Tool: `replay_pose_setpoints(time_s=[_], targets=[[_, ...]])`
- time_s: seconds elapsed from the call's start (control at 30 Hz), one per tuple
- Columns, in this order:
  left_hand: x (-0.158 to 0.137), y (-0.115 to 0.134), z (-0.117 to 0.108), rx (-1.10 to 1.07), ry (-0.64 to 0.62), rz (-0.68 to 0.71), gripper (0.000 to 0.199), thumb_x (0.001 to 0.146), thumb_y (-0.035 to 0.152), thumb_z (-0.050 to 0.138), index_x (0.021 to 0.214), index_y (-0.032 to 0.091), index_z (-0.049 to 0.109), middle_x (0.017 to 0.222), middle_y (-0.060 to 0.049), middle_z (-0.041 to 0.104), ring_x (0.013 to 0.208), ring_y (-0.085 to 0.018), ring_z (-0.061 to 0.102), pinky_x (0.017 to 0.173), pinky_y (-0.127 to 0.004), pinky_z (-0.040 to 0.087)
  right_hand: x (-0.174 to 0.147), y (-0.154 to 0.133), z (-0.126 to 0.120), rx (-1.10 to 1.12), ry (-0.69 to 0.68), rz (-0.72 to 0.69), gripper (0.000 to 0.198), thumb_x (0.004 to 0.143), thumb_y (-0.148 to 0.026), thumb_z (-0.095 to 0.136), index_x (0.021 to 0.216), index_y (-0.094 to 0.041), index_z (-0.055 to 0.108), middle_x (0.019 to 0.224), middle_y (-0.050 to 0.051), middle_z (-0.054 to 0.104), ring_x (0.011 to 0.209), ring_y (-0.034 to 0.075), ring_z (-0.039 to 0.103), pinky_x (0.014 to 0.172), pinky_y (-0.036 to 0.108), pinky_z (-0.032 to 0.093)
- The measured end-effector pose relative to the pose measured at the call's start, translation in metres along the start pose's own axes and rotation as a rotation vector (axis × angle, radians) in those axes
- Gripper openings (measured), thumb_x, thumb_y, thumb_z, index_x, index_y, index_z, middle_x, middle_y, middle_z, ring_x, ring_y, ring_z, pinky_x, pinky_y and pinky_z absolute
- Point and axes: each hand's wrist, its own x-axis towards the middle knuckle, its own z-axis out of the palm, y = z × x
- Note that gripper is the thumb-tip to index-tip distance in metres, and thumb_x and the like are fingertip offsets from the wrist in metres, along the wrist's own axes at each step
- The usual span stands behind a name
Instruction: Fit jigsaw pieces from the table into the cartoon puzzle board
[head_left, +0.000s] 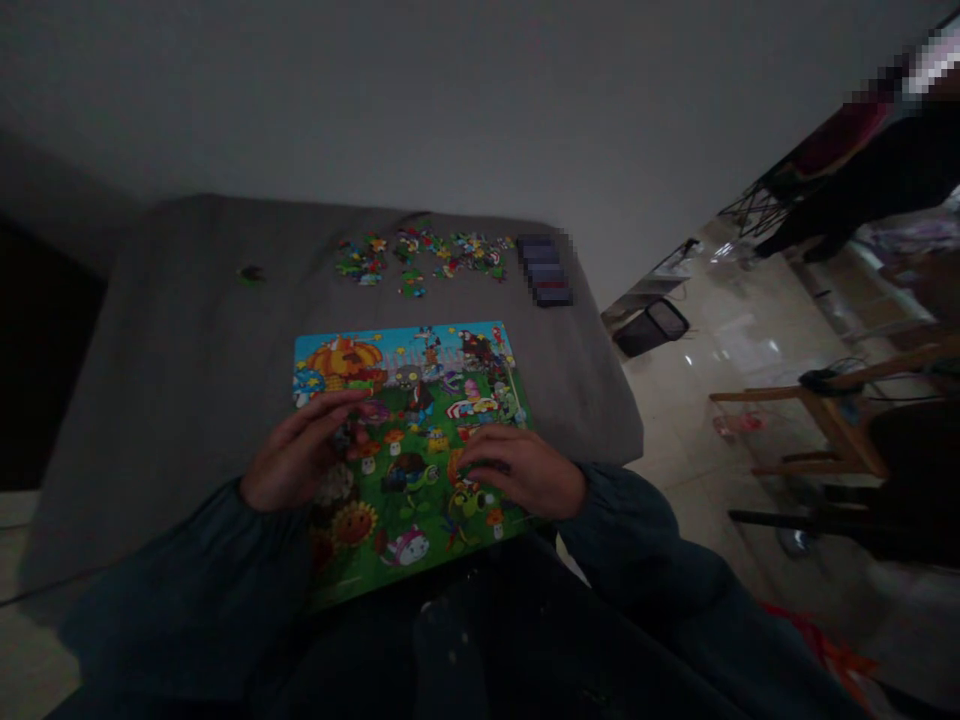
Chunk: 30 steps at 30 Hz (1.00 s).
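Observation:
A bright cartoon picture board (pixel 427 520), with a pumpkin, sunflower and zombie figures, lies at the near edge of the grey-covered table. My left hand (pixel 304 450) is over its left part, fingers stretched toward the middle and the thumb apart beneath them. Over the right part, my right hand (pixel 521 465) has loosely curved fingers, with a gap between index finger and thumb. I make out nothing held in either hand. Behind the board lie many loose jigsaw pieces (pixel 469 253) in a scattered band.
A small dark green piece (pixel 252 274) lies apart on the left of the grey table cover (pixel 187 330). A blurred dark rectangular item (pixel 545 270) is at the back right. Beyond the table stand a dark bin (pixel 651 327) and a wooden frame (pixel 817 430) on the tiled floor.

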Motion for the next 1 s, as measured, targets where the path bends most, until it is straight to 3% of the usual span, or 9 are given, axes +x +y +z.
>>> replay_pose_setpoints(time_s=[0.2,0.43,0.57,0.73,1.0], targets=[[-0.003,0.001,0.001,-0.016,-0.004,0.021,0.027,0.069,0.033,0.077,0.093,0.022,0.072,0.094,-0.005,0.065,0.068,-0.015,0.056,0.047,-0.021,0.045,0.017,-0.001,0.012,-0.096,-0.165,-0.007,0.034,0.092,-0.016,0.054,0.125,-0.015,0.059,0.104,0.007,0.070,0.096,0.018,0.064,0.089,0.035,0.051],[-0.005,0.002,0.006,-0.023,-0.017,0.035,0.033,0.065,0.036,0.080,0.092,0.020,0.071,0.090,-0.005,0.067,0.064,-0.014,0.057,0.047,-0.022,0.045,0.023,-0.006,0.015,-0.040,-0.218,0.086,0.052,0.084,-0.013,0.064,0.134,-0.016,0.049,0.108,0.007,0.068,0.085,0.015,0.064,0.079,0.032,0.054],[-0.004,0.000,0.004,-0.016,-0.028,0.042,0.030,0.069,0.034,0.076,0.094,0.019,0.070,0.092,-0.006,0.068,0.065,-0.015,0.058,0.047,-0.022,0.045,0.025,-0.007,0.019,-0.125,-0.182,0.066,0.056,0.081,-0.015,0.069,0.133,-0.017,0.050,0.119,0.010,0.063,0.100,0.020,0.061,0.086,0.037,0.052],[-0.004,-0.001,0.002,-0.018,-0.035,0.040,0.031,0.069,0.034,0.076,0.095,0.019,0.070,0.092,-0.006,0.068,0.065,-0.015,0.059,0.048,-0.022,0.046,0.025,-0.001,0.025,-0.174,-0.144,-0.004,0.060,0.077,-0.020,0.074,0.132,-0.021,0.050,0.118,0.007,0.062,0.108,0.022,0.056,0.093,0.040,0.047],[-0.003,0.000,0.003,-0.023,-0.040,0.033,0.032,0.067,0.037,0.079,0.094,0.021,0.072,0.091,-0.005,0.067,0.066,-0.015,0.059,0.048,-0.021,0.046,0.024,0.009,0.028,-0.314,-0.051,0.003,0.083,0.064,-0.044,0.081,0.137,-0.024,0.046,0.130,0.008,0.048,0.119,0.027,0.040,0.101,0.046,0.038]])
